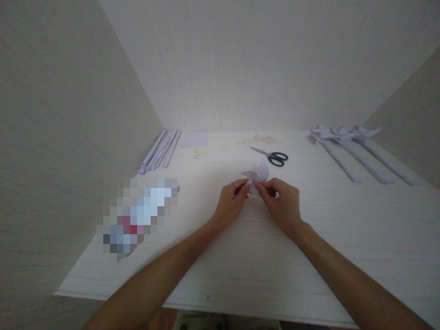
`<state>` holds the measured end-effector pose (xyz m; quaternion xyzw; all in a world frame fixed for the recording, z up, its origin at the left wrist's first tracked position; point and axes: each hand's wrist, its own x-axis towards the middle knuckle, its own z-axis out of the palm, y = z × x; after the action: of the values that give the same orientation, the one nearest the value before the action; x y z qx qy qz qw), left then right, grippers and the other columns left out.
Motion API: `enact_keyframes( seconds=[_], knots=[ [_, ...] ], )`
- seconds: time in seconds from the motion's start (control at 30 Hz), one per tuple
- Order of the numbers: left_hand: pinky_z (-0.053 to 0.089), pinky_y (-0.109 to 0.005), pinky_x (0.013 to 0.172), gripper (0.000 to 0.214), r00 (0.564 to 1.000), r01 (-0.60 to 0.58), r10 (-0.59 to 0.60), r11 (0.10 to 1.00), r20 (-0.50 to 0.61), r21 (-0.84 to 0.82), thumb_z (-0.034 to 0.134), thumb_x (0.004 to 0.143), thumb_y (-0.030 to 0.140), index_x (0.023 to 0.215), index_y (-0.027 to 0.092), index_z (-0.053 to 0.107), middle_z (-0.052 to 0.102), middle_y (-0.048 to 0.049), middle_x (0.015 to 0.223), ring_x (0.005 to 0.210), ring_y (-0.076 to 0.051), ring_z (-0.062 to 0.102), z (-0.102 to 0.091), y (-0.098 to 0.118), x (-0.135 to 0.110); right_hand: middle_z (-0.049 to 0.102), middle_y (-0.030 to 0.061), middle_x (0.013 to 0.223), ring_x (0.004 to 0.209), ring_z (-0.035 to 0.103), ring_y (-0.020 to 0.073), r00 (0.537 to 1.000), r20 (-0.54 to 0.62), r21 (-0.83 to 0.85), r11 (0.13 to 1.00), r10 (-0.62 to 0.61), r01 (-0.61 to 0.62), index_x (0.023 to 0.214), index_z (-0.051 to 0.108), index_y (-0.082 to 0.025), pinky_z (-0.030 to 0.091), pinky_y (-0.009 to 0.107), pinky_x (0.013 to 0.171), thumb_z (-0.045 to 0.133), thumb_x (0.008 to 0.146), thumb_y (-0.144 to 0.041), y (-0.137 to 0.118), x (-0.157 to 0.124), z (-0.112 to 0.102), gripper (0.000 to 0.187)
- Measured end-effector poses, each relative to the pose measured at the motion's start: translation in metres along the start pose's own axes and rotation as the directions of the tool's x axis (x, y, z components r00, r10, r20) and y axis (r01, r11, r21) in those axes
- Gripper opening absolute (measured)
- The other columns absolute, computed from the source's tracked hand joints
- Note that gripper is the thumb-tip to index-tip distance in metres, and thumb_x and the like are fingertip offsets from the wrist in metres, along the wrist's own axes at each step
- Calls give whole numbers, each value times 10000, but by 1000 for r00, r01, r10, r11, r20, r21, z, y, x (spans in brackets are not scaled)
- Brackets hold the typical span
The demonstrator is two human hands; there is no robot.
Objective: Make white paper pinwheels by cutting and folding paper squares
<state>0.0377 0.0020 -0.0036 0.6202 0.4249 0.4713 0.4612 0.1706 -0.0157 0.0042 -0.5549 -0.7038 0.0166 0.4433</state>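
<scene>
Between my two hands is a small white paper pinwheel (261, 171), its curved blades pointing up and to the left. My left hand (233, 199) pinches its left side with thumb and fingers. My right hand (281, 201) pinches the lower right part, close to the centre. The fingertips hide the middle of the paper. Just beyond the hands lies a pair of scissors (271, 156) with black handles, its blades pointing to the back left.
Several rolled paper sticks (160, 150) and a square paper sheet (194, 139) lie at the back left. At the back right rest paper pinwheels on sticks (357, 156). Small tan bits (257, 140) lie near the wall. A blurred-out object (144, 217) is at left.
</scene>
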Motion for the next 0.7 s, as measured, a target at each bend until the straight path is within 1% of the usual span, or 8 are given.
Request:
enact_keyframes(
  seconds=[0.07, 0.17, 0.27, 0.47, 0.7],
  knots=[
    [453, -190, 556, 271, 1000, -3, 3, 1000, 5, 18, 469, 746, 298, 904, 120, 599, 612, -36, 766, 593, -83, 522, 0, 0, 0, 497, -22, 489, 434, 432, 84, 1000, -2, -8, 1000, -1, 1, 558, 507, -160, 342, 210, 441, 542, 717, -245, 0, 0, 0, 184],
    [454, -195, 557, 268, 1000, -7, 6, 1000, 4, 22, 462, 749, 293, 898, 113, 595, 606, -39, 756, 594, -86, 522, 0, 1, 0, 511, -18, 508, 450, 447, 88, 1000, 3, 1, 1000, -23, 23, 568, 503, -164, 351, 209, 447, 549, 705, -211, 1, 0, 0, 151],
    [457, -199, 558, 263, 1000, 5, -5, 1000, 7, -13, 457, 750, 287, 890, 111, 595, 600, -40, 754, 616, -93, 522, 0, 2, 1, 520, -17, 524, 465, 460, 91, 999, 8, 8, 999, -39, 38, 574, 497, -170, 360, 208, 453, 547, 698, -178, 1, 0, 1, 134],
    [446, -190, 557, 237, 999, 46, -46, 996, -3, -70, 478, 735, 278, 858, 122, 608, 603, -29, 739, 612, -88, 516, -1, 3, 3, 517, -20, 531, 473, 464, 89, 997, -21, -2, 998, -69, 69, 568, 481, -173, 362, 207, 460, 550, 700, -167, 0, -1, 0, 149],
    [438, -190, 549, 255, 998, 58, -56, 993, 15, -101, 462, 745, 301, 835, 115, 610, 593, -32, 714, 603, -89, 515, -1, 3, 2, 491, -27, 522, 472, 447, 86, 997, -43, 15, 998, -64, 65, 556, 465, -176, 355, 207, 461, 542, 710, -175, -1, 0, 0, 172]
  ],
)
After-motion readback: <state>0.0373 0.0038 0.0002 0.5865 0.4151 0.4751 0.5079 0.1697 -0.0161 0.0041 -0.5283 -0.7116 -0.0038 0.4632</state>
